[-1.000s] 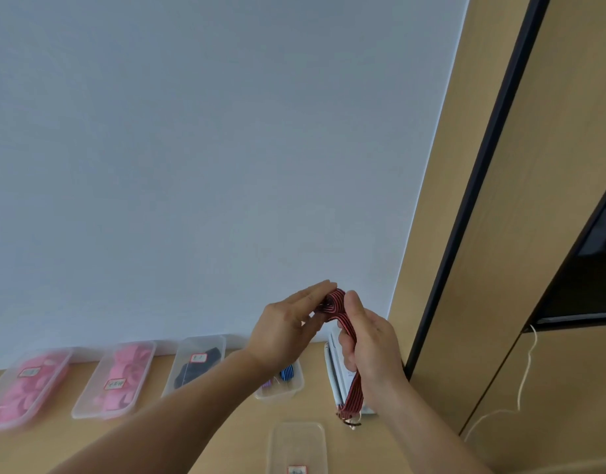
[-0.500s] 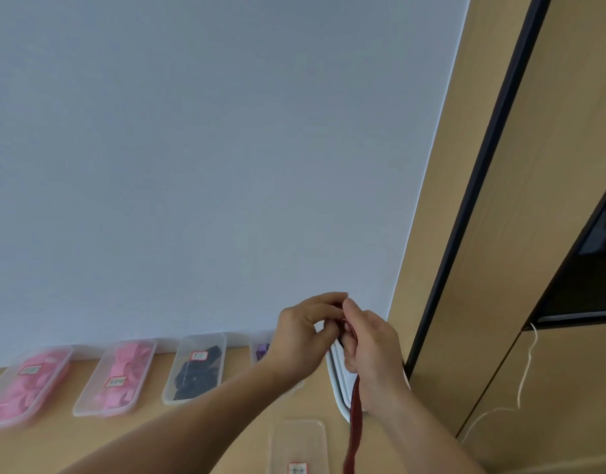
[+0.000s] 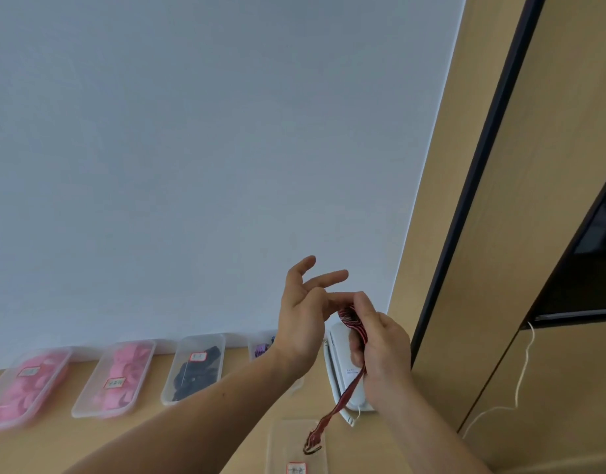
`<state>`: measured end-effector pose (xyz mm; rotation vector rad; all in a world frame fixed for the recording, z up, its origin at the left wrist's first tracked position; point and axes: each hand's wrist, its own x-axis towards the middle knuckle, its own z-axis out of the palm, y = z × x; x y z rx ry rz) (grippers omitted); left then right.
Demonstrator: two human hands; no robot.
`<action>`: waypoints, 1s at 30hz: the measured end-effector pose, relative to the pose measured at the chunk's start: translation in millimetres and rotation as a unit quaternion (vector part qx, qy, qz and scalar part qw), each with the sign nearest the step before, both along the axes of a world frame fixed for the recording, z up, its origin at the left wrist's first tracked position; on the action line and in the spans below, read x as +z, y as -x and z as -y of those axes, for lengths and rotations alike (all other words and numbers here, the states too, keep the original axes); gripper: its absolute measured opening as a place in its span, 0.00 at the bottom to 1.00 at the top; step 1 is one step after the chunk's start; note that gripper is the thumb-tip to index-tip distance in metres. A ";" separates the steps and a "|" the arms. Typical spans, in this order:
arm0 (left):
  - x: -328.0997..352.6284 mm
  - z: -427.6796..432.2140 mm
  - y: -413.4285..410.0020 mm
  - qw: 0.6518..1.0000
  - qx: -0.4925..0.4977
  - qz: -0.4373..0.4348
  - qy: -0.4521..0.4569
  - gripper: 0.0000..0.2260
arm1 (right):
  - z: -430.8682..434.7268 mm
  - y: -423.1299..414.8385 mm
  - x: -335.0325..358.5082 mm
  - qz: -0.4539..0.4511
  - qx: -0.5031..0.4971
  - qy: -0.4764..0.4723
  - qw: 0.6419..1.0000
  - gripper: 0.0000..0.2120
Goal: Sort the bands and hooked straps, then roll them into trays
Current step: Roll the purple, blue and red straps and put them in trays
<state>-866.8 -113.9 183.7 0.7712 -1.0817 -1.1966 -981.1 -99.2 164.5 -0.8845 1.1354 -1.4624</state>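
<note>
My right hand (image 3: 380,350) grips a red and black striped strap (image 3: 352,325) near its top end. The rest of the strap hangs down and its hooked end (image 3: 311,446) dangles over a clear tray (image 3: 294,449) at the bottom of the view. My left hand (image 3: 303,313) is held up just left of the strap with its fingers spread, holding nothing. Its fingertips are close to the strap's top; I cannot tell if they touch it.
Along the wall stand labelled clear trays: two with pink rolls (image 3: 24,384) (image 3: 118,374), one with black pieces (image 3: 193,367), one with purple pieces (image 3: 260,348). A stack of white trays (image 3: 335,371) leans behind my hands. A wooden cabinet (image 3: 499,302) and white cord (image 3: 520,381) are at the right.
My left hand has let go of the strap's top and spread its fingers upward. My right hand keeps hold, and the hanging end has swung over the near tray.
</note>
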 end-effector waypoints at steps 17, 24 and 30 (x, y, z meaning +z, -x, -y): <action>1.4 6.1 -20.1 0.975 -0.121 0.051 -0.179 0.14 | -3.2 -1.4 -11.9 -0.074 0.045 0.062 0.994 0.17; 3.7 15.7 -31.8 0.984 -0.065 0.093 -0.139 0.15 | 0.0 1.7 -16.8 -0.119 0.095 0.047 0.987 0.21; 6.6 20.3 -42.6 0.977 -0.119 0.081 -0.159 0.11 | 5.5 6.6 -18.7 -0.212 0.088 0.084 0.970 0.19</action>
